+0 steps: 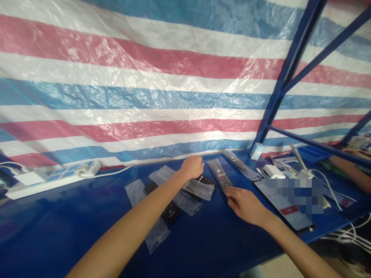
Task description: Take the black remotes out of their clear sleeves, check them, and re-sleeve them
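Behind the far edge of the desk [87, 235] hangs a striped plastic sheet [174, 96]. The handling looks partway along. Toward the far edge, right of the middle, two remotes in clear bags, a nearer one [219, 172] and a farther one [242, 166], lie side by side and look fully covered. Left of these, in the middle of the desk, the group seems less settled: a black remote [171, 213] under the left forearm [142, 220] shows bare keys beside a loose bag [156, 239], and another dark remote [206, 180] lies partly under a bag. Which of these are properly inside their bags, and so how much is left, I cannot tell. A phone [285, 210] lies by the right edge.

The left hand [191, 166] is over the far part of that group, its fingers curled tightly together; whether they pinch anything is hidden. The right hand [246, 204] touches the near end of the nearer bagged remote, its fingers bent and close together over it; whether the thumb clamps from beneath does not show.
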Demonstrator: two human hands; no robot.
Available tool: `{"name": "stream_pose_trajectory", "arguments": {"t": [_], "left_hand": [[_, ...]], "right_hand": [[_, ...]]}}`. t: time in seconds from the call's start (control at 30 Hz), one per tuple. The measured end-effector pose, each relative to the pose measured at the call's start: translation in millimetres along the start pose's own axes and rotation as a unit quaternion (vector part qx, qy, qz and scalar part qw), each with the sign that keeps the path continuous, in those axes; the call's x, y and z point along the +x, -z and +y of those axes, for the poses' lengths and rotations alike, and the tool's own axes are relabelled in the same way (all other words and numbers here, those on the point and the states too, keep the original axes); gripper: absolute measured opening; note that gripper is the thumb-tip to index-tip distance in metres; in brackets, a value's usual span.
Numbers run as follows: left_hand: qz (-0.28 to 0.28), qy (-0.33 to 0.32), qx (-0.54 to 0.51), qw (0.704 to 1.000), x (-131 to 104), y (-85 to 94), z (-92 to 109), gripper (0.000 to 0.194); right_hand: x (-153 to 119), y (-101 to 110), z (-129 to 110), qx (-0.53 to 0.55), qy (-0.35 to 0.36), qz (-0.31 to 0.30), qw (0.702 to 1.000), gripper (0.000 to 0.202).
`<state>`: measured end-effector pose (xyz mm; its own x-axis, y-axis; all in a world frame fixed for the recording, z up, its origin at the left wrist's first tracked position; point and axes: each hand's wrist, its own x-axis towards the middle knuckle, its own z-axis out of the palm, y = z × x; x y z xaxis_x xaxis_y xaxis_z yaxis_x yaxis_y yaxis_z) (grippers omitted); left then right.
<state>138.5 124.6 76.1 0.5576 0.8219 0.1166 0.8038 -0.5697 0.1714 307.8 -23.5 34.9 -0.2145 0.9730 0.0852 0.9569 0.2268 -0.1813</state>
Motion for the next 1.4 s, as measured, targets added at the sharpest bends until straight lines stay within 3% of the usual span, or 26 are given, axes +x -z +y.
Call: {"name": "stream_pose_trajectory", "arguments": {"t": [0.1,0.3,0.43,0.53,0.63,0.77,0.97,1.17,1.3,1.4], "left_hand": [[-0.043,0.019,-0.022,0.999,26,-10.5,4,0.023],[-0.117,0.07,-0.052,0.989,64,-32.4,9,0.028],[-0.119,0.088,-0.044,0.988,67,-38.1,12,0.032],[-0.087,0.08,-0.022,0.993,56,-33.5,20,0.025],[-0.016,0.045,0.011,0.999,40,-18.8,32,0.02],[0.074,-0.023,0.053,0.996,20,14.5,49,0.03],[0.165,-0.133,0.104,0.972,-4,66.7,80,0.023],[0.183,-0.181,0.133,0.957,-28,99.0,110,0.021],[0.2,-0.198,0.162,0.946,-36,108.9,117,0.021],[0.212,-0.195,0.164,0.943,-38,116.0,116,0.023]], "right_hand": [[-15,1,5,0.061,0.015,0.023,0.998,0.023],[-34,-2,12,0.104,-0.048,0.125,0.985,0.035],[-40,-4,18,0.111,-0.059,0.136,0.983,0.037],[-43,-6,21,0.115,-0.067,0.142,0.981,0.037],[-46,-9,24,0.116,-0.084,0.17,0.975,0.038],[-53,-13,28,0.12,-0.12,0.218,0.961,0.038],[-62,-19,32,0.104,-0.174,0.204,0.958,0.035],[-51,-17,28,0.122,-0.196,0.152,0.961,0.04],[-36,-11,24,0.138,-0.193,0.115,0.965,0.043],[-27,-6,22,0.148,-0.186,0.094,0.967,0.034]]}}
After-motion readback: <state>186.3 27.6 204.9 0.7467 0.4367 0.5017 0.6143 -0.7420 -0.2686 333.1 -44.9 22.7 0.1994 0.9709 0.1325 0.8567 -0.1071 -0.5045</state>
